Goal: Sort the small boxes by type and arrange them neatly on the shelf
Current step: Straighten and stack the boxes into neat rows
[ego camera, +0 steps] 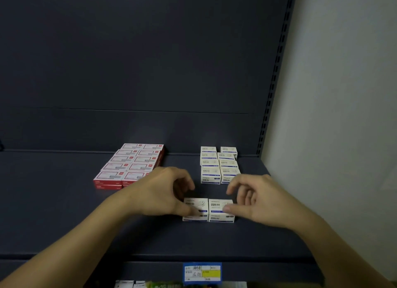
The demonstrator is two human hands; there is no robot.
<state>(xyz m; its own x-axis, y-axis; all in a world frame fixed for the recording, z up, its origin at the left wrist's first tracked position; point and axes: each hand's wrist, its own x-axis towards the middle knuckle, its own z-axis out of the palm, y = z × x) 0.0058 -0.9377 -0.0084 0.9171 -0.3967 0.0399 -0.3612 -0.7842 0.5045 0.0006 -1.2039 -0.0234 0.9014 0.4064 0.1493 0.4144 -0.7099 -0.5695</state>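
At lower centre of the frame, on the dark shelf (64,223): two white boxes (209,210) side by side, touching, well in front of the sorted rows. Left hand (163,193) curled over the left box, thumb pressed on its top near the front edge, fingers arched above the far side. Right hand (255,199) mirrored on the right box, thumb on its top, fingers curled above the rear edge; neither hand flat, each seemingly pinching its own box.

Judged step: sliding the pair back to join the white block (219,165) at centre right. Best done with both boxes kept touching, pushed together and square to the rows, halted just as the rear faces meet the front pair, then nudged so the left and right edges line up; a skewed push likely to knock the front row askew.

Count, white: two columns of four visible tops, eight, plus the two in hand; lower layers, if any, impossible to tell. Count, red: red block (131,165) at centre left, two columns of five tops, ten, with a second layer showing at the front. One blue and yellow price tag (202,272) on the shelf lip, bottom centre.
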